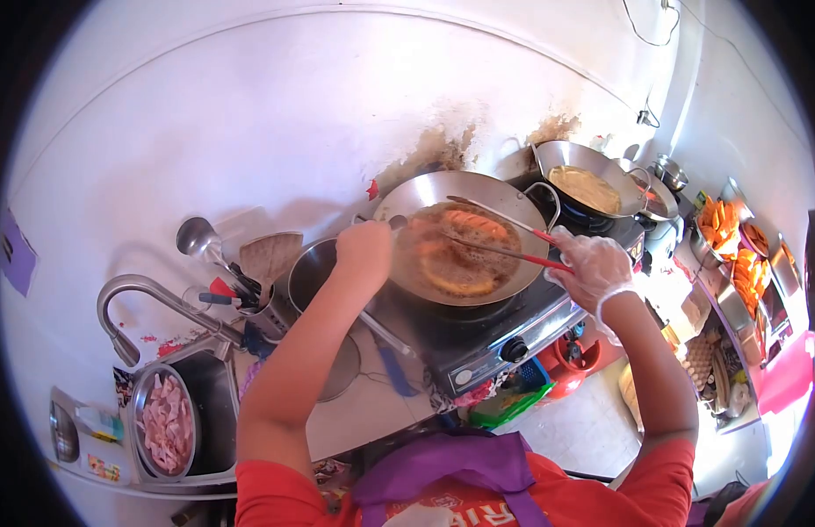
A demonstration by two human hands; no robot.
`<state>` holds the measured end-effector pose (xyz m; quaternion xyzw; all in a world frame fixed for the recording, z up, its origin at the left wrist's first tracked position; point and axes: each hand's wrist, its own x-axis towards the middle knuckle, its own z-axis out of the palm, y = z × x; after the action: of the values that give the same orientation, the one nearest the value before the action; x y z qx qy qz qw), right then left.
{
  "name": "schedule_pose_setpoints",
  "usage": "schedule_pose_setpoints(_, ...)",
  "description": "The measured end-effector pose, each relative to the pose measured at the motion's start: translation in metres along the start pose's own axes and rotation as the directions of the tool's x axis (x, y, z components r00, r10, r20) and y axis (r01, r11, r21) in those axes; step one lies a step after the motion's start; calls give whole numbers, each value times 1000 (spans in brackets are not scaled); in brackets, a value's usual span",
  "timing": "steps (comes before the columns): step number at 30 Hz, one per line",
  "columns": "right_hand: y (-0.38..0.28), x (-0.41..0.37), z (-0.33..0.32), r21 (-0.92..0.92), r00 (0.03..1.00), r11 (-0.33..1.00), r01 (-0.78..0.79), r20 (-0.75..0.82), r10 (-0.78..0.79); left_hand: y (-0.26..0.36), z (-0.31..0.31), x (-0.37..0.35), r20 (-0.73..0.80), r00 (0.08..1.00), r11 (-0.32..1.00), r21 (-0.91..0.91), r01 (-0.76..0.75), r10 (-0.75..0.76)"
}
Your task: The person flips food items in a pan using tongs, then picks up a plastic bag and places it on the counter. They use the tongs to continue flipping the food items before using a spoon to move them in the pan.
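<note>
In the head view, a large wok [416,191] of bubbling oil sits on the stove, with orange-brown frying pieces [465,279] in it. My right hand [596,265], in a clear plastic glove, grips a pair of long cooking chopsticks [513,253] by their red ends. Their brown tips are apart and reach over the oil. My left hand [365,249] is closed at the wok's left edge. A small, dark, rounded end shows beside its fingers; what it holds is largely hidden.
A dark pan [313,272] stands left of the wok. Farther left are a utensil holder [271,318], a faucet [131,283] and a bowl of raw meat [168,426] at the sink. Another wok [583,180] stands back right. Bowls of orange slices [719,224] line the right.
</note>
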<state>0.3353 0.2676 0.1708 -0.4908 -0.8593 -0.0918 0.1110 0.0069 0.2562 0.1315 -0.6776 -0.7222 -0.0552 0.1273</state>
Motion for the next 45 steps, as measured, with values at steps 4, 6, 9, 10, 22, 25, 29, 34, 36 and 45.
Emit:
schedule_pose_setpoints(4,-18,18,-4,-156,990,983,98,-87,-112,14,5,21,35,999,997,82,1,-4)
schedule_pose_setpoints(6,-22,24,-14,-226,978,957,180,-59,-198,19,6,32,41,999,994,107,-33,28)
schedule_pose_setpoints(9,-18,26,-26,-263,946,923,281,-89,-313,23,6,48,11,996,984,156,-86,85)
schedule_pose_setpoints(10,-16,26,-26,-266,932,915,303,-117,-343,24,7,53,-4,995,979,176,-102,104)
schedule_pose_setpoints(22,-2,28,-30,-289,952,917,273,-57,-302,19,7,94,184,969,929,303,-213,163)
schedule_pose_setpoints(25,-3,27,-31,-307,960,917,253,-41,-278,19,-21,91,321,943,936,298,-189,88)
schedule_pose_setpoints(29,2,25,-33,-335,963,908,253,0,-268,13,-25,107,566,821,968,240,-80,-72)
schedule_pose_setpoints(34,6,20,-30,-308,952,914,263,-69,-297,16,-28,108,550,832,970,233,-68,-74)
schedule_pose_setpoints(36,6,18,-31,-286,943,916,282,-91,-319,19,-23,110,430,903,956,269,-117,-11)
schedule_pose_setpoints(45,2,15,-41,-216,967,946,243,-22,-254,31,-31,115,503,859,903,320,-286,94)
